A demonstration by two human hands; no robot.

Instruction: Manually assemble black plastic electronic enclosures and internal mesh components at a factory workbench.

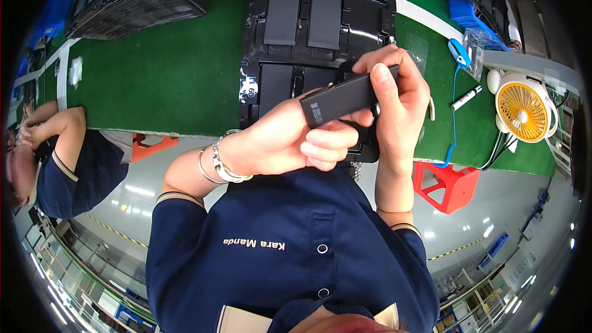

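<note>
Both hands hold a flat black rectangular block [340, 100] raised over the near part of a black plastic tray [248, 55]. A small printed mark shows at the block's left end, and a tiny gold-coloured spot is at its upper edge. My left hand [280, 139] supports the left end from below, its fingers curled. My right hand [398, 95] grips the right end, thumb on top and fingers bent around it. In the tray's far compartments lie dark grey flat pieces [324, 17]. The tray's near part is partly hidden by my hands.
A stack of black trays [139, 9] stands at the far left of the green table [160, 89]. To the right are a white-and-yellow fan [523, 111], a marker [467, 97] and a blue corded clip [459, 53]. A red stool [453, 188] stands below; another person [80, 172] sits at left.
</note>
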